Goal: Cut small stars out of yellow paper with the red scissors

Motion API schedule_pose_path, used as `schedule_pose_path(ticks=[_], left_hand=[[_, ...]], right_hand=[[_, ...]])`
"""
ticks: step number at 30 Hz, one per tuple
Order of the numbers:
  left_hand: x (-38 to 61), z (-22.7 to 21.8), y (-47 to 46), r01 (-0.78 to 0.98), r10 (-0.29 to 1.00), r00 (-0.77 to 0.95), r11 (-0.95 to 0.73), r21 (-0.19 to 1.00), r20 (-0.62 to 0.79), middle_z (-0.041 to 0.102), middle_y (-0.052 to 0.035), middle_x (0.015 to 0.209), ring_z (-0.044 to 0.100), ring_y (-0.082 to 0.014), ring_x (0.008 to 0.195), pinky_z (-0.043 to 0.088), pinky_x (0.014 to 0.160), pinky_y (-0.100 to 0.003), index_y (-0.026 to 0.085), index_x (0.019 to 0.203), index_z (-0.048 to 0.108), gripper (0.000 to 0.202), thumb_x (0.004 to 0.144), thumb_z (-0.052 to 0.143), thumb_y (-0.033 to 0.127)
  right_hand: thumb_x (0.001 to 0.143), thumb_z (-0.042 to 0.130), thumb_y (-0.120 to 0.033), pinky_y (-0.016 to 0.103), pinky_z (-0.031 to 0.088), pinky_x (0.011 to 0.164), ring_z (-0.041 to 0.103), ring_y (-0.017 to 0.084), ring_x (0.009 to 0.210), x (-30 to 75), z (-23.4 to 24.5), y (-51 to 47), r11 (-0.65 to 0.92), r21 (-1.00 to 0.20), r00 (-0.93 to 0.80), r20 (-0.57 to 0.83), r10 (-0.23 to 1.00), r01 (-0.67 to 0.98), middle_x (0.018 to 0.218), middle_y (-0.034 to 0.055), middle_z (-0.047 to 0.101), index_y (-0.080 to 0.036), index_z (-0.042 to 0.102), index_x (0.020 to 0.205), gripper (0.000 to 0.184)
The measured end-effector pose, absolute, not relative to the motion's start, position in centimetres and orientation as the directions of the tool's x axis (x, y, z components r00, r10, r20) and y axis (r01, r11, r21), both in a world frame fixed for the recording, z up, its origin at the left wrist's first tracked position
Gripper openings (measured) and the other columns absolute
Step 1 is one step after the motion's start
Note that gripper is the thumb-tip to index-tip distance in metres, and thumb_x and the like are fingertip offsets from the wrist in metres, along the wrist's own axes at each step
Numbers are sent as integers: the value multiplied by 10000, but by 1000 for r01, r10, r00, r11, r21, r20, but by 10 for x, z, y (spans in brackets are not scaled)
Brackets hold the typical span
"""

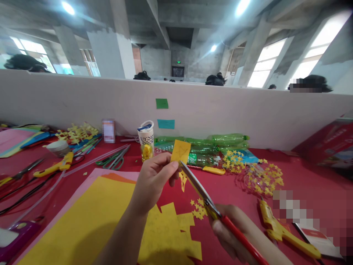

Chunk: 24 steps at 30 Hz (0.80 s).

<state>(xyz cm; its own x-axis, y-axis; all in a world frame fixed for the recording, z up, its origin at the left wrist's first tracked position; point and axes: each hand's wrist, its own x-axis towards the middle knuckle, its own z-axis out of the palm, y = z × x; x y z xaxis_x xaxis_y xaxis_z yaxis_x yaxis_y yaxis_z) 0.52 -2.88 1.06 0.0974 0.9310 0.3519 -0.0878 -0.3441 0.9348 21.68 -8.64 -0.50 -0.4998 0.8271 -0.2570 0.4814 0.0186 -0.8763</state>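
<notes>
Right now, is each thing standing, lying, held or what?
Left hand, pinching slip
Slip, held up, drawn on
Right hand, gripping red scissors
Red scissors, held, tips at slip
Cup, standing
Bottles, lying down
Cutter, lying down
Glue guns, lying down
Stars, cut out
Yellow sheet, lying flat
Green scissors, lying down

Indoor, decently bright. Ceiling lights (242, 6) flare in streaks, windows (267, 55) far right blown out. Soft shadow on near part of yellow sheet (82, 221). Right hand (239, 217) slightly blurry. Wide-angle stretch toward left and right edges (phone (108, 130) pixelated).
</notes>
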Motion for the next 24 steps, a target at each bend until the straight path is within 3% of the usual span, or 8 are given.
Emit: schedule_pose_path(ticks=[9, 17, 24], left_hand=[[13, 5, -32, -137, 939, 92, -318, 938, 331, 551, 0, 567, 503, -102, 507, 395, 468, -234, 161, 604, 611, 239, 828, 551, 220], [14, 4, -33, -94, 946, 127, -287, 953, 297, 570, -6, 552, 511, -102, 490, 408, 477, -237, 168, 577, 611, 270, 826, 563, 258], [15, 3, -32, -65, 950, 123, -282, 957, 288, 575, -13, 546, 519, -111, 494, 404, 486, -251, 169, 573, 620, 284, 825, 576, 292]], right_hand=[[857, 353, -674, 209, 189, 378, 329, 52, 386, 214, -16, -89, 63, -925, -514, -150, 844, 374, 498, -57, 437, -204, 368, 677, 503], [853, 397, -672, 190, 291, 421, 386, 74, 467, 210, -16, -99, 120, -940, -423, -29, 906, 320, 588, -32, 458, -190, 452, 715, 505], [806, 342, -754, 185, 247, 387, 348, 63, 410, 208, -13, -97, 4, -948, -436, -143, 888, 319, 522, -61, 388, -201, 406, 716, 565]])
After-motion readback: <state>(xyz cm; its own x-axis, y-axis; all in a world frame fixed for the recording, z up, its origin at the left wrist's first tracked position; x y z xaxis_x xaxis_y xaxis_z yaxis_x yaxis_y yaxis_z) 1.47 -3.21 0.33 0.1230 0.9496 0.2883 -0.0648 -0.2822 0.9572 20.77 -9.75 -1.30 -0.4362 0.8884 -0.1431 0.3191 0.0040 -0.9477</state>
